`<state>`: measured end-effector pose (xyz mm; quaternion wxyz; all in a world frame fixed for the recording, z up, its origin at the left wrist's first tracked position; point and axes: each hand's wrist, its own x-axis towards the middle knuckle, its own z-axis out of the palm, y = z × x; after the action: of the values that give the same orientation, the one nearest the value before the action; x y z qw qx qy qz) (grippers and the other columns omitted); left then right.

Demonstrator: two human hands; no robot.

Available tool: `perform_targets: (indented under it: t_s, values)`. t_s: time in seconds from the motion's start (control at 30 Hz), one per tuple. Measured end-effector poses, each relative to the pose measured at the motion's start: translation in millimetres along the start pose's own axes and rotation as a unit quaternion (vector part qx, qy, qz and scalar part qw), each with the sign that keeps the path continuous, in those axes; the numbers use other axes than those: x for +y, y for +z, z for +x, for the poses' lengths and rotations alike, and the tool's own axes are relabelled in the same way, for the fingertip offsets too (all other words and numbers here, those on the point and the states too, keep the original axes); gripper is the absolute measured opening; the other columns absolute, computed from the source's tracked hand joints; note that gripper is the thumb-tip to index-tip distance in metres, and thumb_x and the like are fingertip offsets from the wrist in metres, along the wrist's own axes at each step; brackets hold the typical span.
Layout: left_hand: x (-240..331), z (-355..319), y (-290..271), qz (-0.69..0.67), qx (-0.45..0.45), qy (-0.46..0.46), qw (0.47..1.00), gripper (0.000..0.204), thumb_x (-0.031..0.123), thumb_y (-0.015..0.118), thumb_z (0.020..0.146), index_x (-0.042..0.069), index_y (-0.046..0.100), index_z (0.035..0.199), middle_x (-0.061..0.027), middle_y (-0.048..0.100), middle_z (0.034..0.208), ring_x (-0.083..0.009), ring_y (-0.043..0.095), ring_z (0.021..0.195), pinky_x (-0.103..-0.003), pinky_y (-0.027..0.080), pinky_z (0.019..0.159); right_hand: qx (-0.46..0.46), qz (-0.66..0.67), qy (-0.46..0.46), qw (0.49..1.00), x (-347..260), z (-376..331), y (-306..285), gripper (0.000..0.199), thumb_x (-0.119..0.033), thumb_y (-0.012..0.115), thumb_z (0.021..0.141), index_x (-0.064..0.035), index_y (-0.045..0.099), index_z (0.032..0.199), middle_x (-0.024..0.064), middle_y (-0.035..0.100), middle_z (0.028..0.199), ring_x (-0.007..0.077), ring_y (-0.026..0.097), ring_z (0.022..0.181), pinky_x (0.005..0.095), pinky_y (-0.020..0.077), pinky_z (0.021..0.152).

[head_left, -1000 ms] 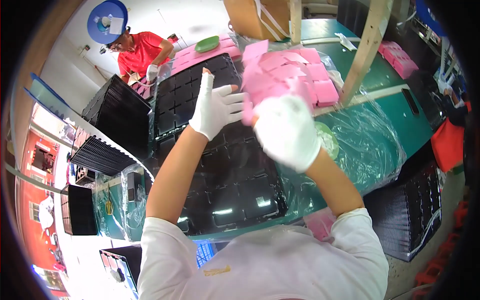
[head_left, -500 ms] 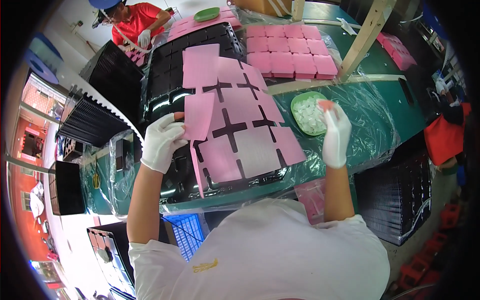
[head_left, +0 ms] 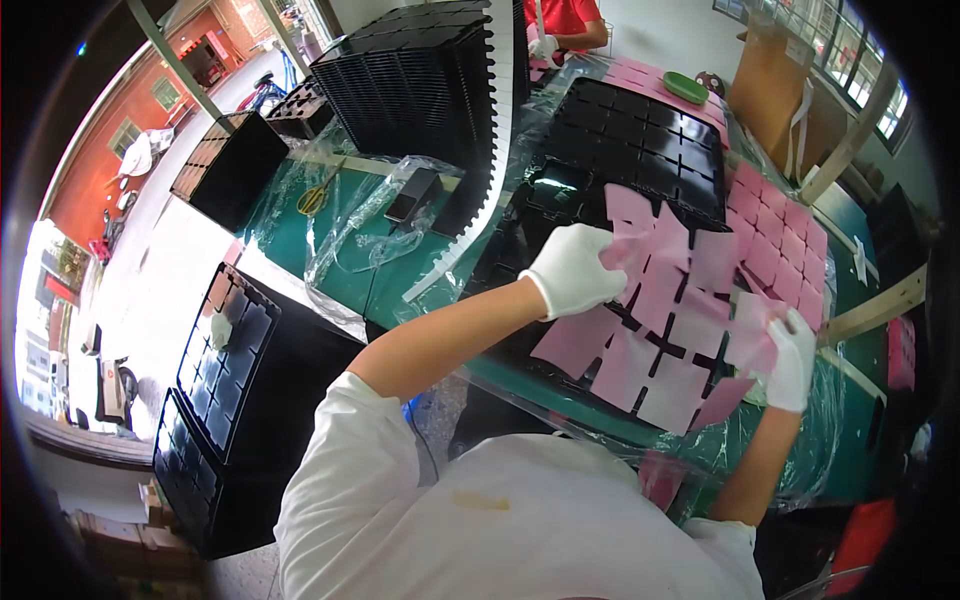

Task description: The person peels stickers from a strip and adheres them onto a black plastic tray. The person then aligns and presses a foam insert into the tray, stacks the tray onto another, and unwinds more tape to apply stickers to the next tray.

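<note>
A pink sheet of joined panels with cross-shaped gaps (head_left: 672, 335) lies rumpled over a black moulded tray (head_left: 520, 235), several panels lifted or folded. My left hand (head_left: 580, 268), in a white glove, pinches a panel at the sheet's left side. At the right side, my right hand (head_left: 793, 362), also gloved, has its fingers closed on the edge of another raised panel. Beneath the right hand, most of the green dish (head_left: 757, 392) is hidden. Whether a small piece is between the right fingers, I cannot make out.
Beyond the sheet lies another black tray (head_left: 640, 140), with stacked pink panels (head_left: 780, 235) to its right. Tall black trays (head_left: 410, 85) are stacked at the far left, near scissors (head_left: 316, 198) and a black box (head_left: 413, 195). A wooden post (head_left: 875, 308) stands right. A co-worker's red sleeve (head_left: 575, 20) shows behind.
My view has turned left. My right hand has left the green dish and taken the sheet's right edge. The sheet, flatter before, now has panels raised and folded; my left hand still grips its left side.
</note>
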<state>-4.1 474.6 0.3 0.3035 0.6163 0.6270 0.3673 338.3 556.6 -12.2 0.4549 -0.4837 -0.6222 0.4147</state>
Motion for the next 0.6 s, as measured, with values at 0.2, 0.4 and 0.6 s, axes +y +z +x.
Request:
perform_targets:
  t_s: [0.2, 0.4, 0.6]
  values:
    - [23.4, -51.6, -65.3, -0.317, 0.056, -0.058, 0.945, 0.019, 0.011, 0.067, 0.091, -0.002, 0.072, 0.104, -0.0039, 0.071, 0.084, -0.0089, 0.068, 0.074, -0.022, 0.054, 0.065, 0.114, 0.029, -0.084, 0.989, -30.6, -41.3, 13.6, 0.022, -0.005, 0.068, 0.088, 0.0010, 0.065, 0.109, -0.0019, 0.051, 0.084, 0.0067, 0.044, 0.074, 0.0220, 0.0363, 0.067]
    - [-83.7, -30.0, -70.3, 0.069, 0.181, 0.073, 0.978, 0.025, 0.022, 0.073, 0.083, 0.000, 0.075, 0.096, -0.0084, 0.072, 0.105, -0.0191, 0.070, 0.083, -0.030, 0.053, 0.079, -0.031, -0.228, -0.050, 0.972, -16.4, -10.2, 78.7, 0.018, -0.012, 0.073, 0.086, 0.0041, 0.069, 0.092, 0.0147, 0.066, 0.108, 0.0233, 0.062, 0.088, 0.0304, 0.0474, 0.079]
    - [-135.6, -16.2, -67.5, 0.187, 0.143, 0.010, 0.972, 0.026, 0.029, 0.078, 0.077, 0.006, 0.078, 0.089, -0.0212, 0.046, 0.149, -0.0326, 0.062, 0.119, -0.039, 0.048, 0.100, -0.020, -0.327, -0.123, 0.937, 31.4, 4.7, 86.7, 0.024, -0.016, 0.074, 0.084, 0.0063, 0.066, 0.083, 0.0226, 0.056, 0.135, 0.0370, 0.058, 0.116, 0.0400, 0.0442, 0.098]
